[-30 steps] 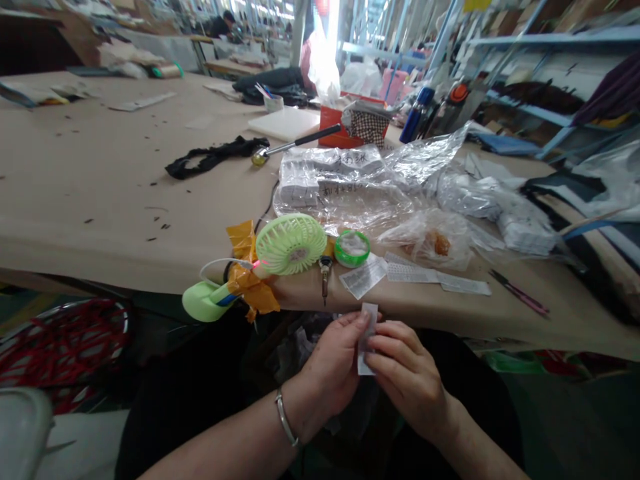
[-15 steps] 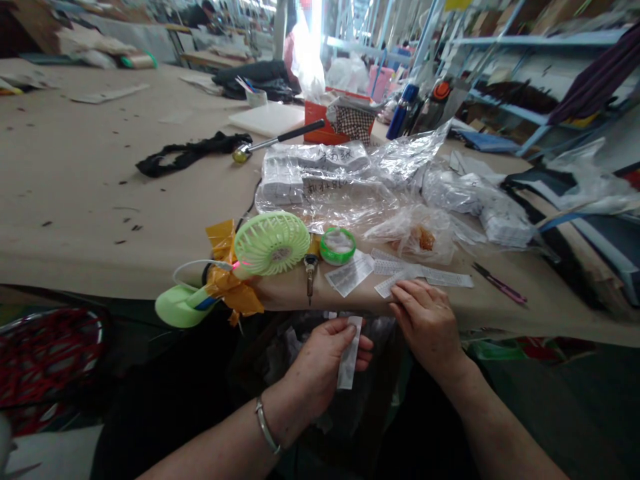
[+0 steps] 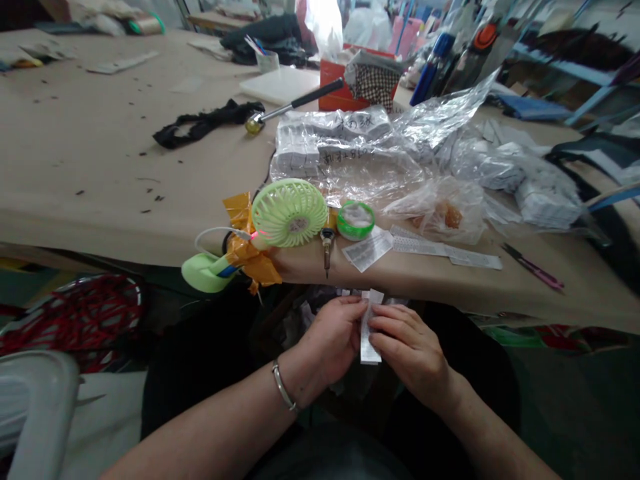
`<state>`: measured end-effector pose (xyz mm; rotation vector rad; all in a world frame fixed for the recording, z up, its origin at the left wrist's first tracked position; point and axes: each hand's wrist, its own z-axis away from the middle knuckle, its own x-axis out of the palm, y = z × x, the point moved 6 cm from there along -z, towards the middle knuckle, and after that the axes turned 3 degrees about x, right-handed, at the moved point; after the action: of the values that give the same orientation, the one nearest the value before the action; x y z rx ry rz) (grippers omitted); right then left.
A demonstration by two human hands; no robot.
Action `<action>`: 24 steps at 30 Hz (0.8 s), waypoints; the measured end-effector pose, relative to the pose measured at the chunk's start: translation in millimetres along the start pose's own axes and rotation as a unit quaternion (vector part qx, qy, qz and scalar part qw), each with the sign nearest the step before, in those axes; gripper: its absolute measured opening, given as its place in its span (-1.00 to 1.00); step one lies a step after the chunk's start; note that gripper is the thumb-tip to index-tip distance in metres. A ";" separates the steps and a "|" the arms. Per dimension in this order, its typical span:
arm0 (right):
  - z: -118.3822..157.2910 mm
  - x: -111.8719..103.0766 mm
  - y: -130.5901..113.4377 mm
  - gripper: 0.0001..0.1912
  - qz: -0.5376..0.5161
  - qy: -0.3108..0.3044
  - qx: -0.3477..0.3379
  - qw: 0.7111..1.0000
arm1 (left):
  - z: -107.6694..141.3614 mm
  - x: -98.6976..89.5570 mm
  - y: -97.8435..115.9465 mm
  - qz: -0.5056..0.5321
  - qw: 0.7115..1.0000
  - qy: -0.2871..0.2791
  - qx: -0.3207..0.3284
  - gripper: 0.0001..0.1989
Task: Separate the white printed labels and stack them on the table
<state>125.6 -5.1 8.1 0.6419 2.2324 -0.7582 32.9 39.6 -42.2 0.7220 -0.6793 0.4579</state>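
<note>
both hands meet just below the near edge of the table (image 3: 100,200), over the person's dark lap. the left hand (image 3: 336,337) and the right hand (image 3: 407,347) are each closed in a pinch on the same small white label strip (image 3: 369,330), which stands upright between the fingertips; the left holds it from the left side, the right from the right, thumbs near the strip's upper half. a thin metal bracelet (image 3: 283,395) sits on the left wrist.

on the table edge right above the hands lie more white label strips (image 3: 425,247), some flat and overlapping, one angled piece just beside a small round green tin (image 3: 355,221). left of the tin stands a light green handheld fan (image 3: 289,213), its handle wrapped in yellow-brown tape (image 3: 249,257) and hanging past the table edge. a small dark-tipped tool (image 3: 327,250) lies between fan and tin, pointing toward the person.

farther back, clear plastic bags (image 3: 360,153) hold stacks of white labels. a strip of black fabric (image 3: 207,123) lies well apart to the left, near a long-handled tool (image 3: 295,107). pink-handled snips (image 3: 534,268) rest at the right edge. a red woven stool (image 3: 75,317) shows under the table on the left.
</note>
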 end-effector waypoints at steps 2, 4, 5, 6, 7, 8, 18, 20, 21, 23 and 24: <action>3.1 3.1 0.4 -0.87 0.001 -0.010 -0.009 1.000 | 1.4 -0.8 0.1 0.008 1.000 -0.009 -0.002 -0.95; 5.0 4.1 2.2 -0.87 0.000 -0.018 -0.017 1.000 | 2.8 0.0 0.1 0.004 1.000 -0.025 -0.004 -0.96; 5.5 4.5 2.6 -0.87 0.000 -0.023 -0.020 1.000 | 3.3 0.5 0.0 -0.002 0.999 -0.033 -0.006 -0.94; 5.9 5.0 2.5 -0.87 0.001 -0.028 -0.021 0.999 | 3.6 1.0 -0.4 -0.008 0.999 -0.041 -0.007 -0.91; 6.0 5.7 1.7 -0.87 0.002 -0.031 -0.022 0.999 | 3.6 1.2 -1.0 -0.016 0.999 -0.046 -0.009 -0.89; 6.0 5.9 0.2 -0.87 0.002 -0.032 -0.024 0.999 | 3.3 1.0 -1.6 -0.022 0.999 -0.046 -0.008 -0.88; 10.9 -52.3 61.3 -0.50 0.193 0.047 0.144 0.970 | 3.7 -10.7 -2.3 -0.141 0.987 0.064 -0.043 -0.91; 18.7 -69.6 90.3 -0.32 0.307 0.044 0.218 0.925 | 3.0 -12.8 -2.2 -0.156 0.984 0.069 -0.045 -0.92; 22.7 -74.0 102.1 -0.30 0.343 0.026 0.244 0.907 | 2.5 -13.8 -2.9 -0.159 0.984 0.068 -0.045 -0.93; 29.6 -76.3 116.9 -0.36 0.379 -0.017 0.264 0.887 | 1.5 -16.0 -5.2 -0.161 0.984 0.064 -0.047 -0.92; 32.1 -75.8 119.8 -0.43 0.381 -0.031 0.260 0.887 | 1.1 -17.0 -6.5 -0.161 0.984 0.062 -0.049 -0.92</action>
<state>263.3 41.2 4.7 1.6010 1.4847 -0.9174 24.5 31.9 -56.3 0.6895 -0.4536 0.1703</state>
